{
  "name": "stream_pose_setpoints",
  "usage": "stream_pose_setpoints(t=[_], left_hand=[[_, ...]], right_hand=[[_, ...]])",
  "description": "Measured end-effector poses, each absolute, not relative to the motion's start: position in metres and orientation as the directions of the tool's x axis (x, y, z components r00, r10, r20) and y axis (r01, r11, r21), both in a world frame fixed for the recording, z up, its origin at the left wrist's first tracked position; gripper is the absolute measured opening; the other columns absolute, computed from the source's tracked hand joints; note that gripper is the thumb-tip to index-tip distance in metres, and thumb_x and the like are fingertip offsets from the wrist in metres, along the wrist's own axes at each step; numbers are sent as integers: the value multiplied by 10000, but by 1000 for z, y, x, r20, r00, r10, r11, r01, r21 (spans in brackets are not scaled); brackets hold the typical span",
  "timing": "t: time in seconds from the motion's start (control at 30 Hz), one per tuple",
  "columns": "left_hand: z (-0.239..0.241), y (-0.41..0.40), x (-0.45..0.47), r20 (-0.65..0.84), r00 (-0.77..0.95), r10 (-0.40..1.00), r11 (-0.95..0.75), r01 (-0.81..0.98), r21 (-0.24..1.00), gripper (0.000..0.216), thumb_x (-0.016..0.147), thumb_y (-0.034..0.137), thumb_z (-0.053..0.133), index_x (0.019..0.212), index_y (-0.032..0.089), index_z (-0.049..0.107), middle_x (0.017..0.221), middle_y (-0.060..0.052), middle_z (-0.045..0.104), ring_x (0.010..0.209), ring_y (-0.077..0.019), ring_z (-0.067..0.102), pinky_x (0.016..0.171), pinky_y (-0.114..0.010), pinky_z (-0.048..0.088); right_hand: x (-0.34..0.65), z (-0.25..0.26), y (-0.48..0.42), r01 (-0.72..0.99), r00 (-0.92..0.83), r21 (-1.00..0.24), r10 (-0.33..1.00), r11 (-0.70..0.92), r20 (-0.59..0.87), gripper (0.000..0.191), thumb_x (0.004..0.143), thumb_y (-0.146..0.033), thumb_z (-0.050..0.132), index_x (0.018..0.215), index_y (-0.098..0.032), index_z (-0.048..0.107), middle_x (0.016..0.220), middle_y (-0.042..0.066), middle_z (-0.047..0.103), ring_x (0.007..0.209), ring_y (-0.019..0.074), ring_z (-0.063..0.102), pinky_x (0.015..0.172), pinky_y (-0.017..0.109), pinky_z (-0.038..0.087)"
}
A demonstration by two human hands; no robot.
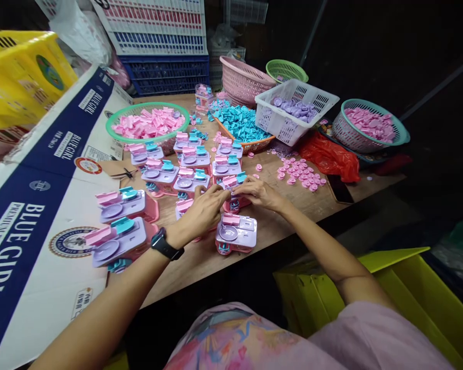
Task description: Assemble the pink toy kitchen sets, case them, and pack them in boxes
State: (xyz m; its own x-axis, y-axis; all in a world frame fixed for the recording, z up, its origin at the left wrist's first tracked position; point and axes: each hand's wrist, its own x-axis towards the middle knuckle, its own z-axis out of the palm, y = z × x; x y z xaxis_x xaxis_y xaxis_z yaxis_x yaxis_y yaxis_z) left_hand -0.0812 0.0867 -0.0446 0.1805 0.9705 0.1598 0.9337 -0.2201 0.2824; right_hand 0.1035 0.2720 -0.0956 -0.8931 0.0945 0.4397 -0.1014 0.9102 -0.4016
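My left hand [206,208], with a black watch on the wrist, has its fingers bent against a small plastic toy [233,186] with a lilac top and pink and blue flaps. From the other side my right hand [260,192] presses its fingers onto the same toy, near the blue flap. Both hands partly hide it. Closer to me, another toy [237,234] shows a pink flap, a round lilac dish and no blue flap on top. Several similar toys [158,172] stand in rows to the left and behind, most with pink and blue flaps.
Behind are a green basket [110,128] of pink parts, an orange basket [268,141] of blue parts and a white basket [285,126] of lilac parts. Loose pink discs [301,174] and a phone [340,190] lie right. A carton [23,216] borders the left side.
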Motion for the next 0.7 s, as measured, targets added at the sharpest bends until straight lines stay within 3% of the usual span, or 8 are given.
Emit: stream_pose_setpoints(t=[0.47, 0.7], left_hand=[[-53, 102, -86, 162, 150, 975, -197, 921, 335, 440, 745, -7, 389, 1047, 164, 660, 1098, -131, 717, 1134, -307, 589, 919, -461, 339], [-52, 109, -88, 125, 158, 979, -189, 938, 292, 413, 766, -17, 388, 1043, 168, 632, 1066, -134, 711, 1154, -317, 584, 902, -465, 325]], right_hand=[[105, -84, 278, -50, -955, -156, -1, 986, 295, 437, 943, -12, 597, 1314, -215, 709, 1272, 76, 750, 1021, 249, 563, 863, 379, 433], [107, -93, 265, 22, -944, -117, 59, 993, 324, 389, 1018, -72, 515, 1350, -183, 684, 1312, 91, 734, 1070, 264, 563, 928, 417, 368]])
